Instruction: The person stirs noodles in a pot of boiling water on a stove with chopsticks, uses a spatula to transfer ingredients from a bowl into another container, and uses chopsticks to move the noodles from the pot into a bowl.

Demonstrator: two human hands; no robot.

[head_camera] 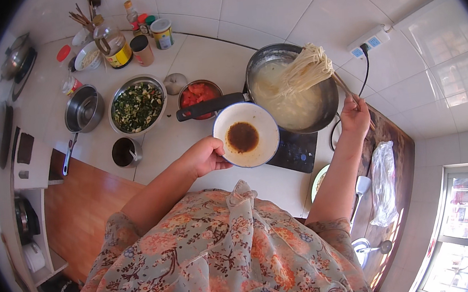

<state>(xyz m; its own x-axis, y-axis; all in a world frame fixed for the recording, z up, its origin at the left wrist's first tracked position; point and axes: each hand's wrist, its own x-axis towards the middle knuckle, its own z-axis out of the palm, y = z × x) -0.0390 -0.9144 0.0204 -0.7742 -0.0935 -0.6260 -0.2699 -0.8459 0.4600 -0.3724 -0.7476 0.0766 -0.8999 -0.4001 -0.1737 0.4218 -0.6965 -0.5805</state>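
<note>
My left hand (207, 156) grips the rim of a white bowl with a blue edge (266, 151). A pool of dark brown sauce (242, 137) lies in its bottom. In my right hand (355, 118) are wooden chopsticks (342, 85), from which a thick bundle of noodles (309, 67) hangs over a dark frying pan (333, 110). The lower noodles reach the cloudy liquid (285, 106) in the pan. Beneath the pan is a black induction cooktop (298, 150). The bowl is held just left of the pan, below its black handle (212, 105).
Left of the pan stand a bowl of cut tomatoes (198, 93), a steel bowl of chopped greens (138, 107), a saucepan (83, 108) and a metal cup (127, 152). Bottles and jars (116, 47) line the back. A corded power strip (368, 42) is on the wall; a spatula (363, 184) lies right.
</note>
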